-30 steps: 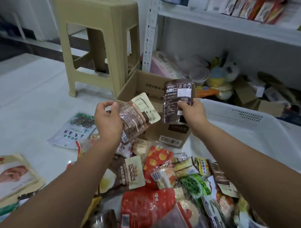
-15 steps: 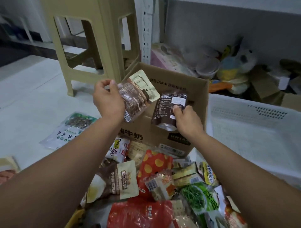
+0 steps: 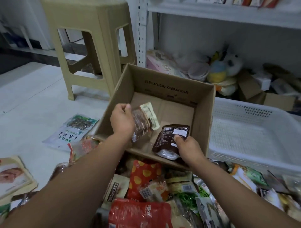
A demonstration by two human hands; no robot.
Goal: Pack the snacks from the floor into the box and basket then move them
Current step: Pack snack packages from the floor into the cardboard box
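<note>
Left hand [image 3: 122, 120] pinches brown-and-cream packet [image 3: 145, 120], fingers curled round its edge. Right hand [image 3: 189, 148] pinches dark brown pouch [image 3: 171, 136] at lower corner. Both lower than second ago: from above rim to inside cardboard box [image 3: 171, 84]. I judge release next. Snack pile [image 3: 146, 179] waits on floor.

Small shop stockroom, white slotted metal shelving [image 3: 141, 32] holding packaged goods [image 3: 263, 2], snack packets [image 3: 145, 177] heaped on pale floor [image 3: 24, 97], plastic stool [image 3: 91, 40]
</note>
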